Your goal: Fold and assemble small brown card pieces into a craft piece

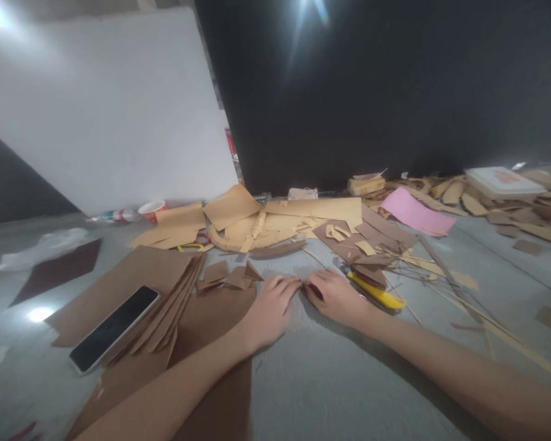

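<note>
Brown piece (302, 285) between the hands (273, 306)

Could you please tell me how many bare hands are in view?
2: the bare left hand is beside small folded brown paper pieces; the bare right hand is beside the slim yellow tool. Their fingertips nearly meet.

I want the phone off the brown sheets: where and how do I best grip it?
Probably by its two long edges, near mid-length, coming from above with the left hand, the nearer one. The phone lies flat and slanted on the brown sheets, dark face up, nothing over it, and that way is its narrow span.
</note>
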The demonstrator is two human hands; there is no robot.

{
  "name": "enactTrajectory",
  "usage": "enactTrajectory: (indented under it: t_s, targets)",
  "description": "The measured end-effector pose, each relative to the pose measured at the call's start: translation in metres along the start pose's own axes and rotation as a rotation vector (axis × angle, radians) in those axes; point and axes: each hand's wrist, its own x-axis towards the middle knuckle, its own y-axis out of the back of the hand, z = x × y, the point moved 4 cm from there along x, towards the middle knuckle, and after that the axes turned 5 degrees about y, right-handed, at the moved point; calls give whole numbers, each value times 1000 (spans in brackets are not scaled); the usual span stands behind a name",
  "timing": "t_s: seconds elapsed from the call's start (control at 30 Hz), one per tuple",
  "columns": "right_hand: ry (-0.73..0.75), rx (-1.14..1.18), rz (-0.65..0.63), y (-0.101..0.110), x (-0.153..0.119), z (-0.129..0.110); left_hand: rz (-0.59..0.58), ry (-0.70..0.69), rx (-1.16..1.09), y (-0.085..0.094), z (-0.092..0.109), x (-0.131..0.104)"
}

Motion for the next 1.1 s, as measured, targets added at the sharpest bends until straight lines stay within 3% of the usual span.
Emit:
enactTrajectory:
  t_s: [1.1]
  targets:
    - [11, 57, -8, 1, 2, 1, 7, -6, -2, 1, 2, 0]
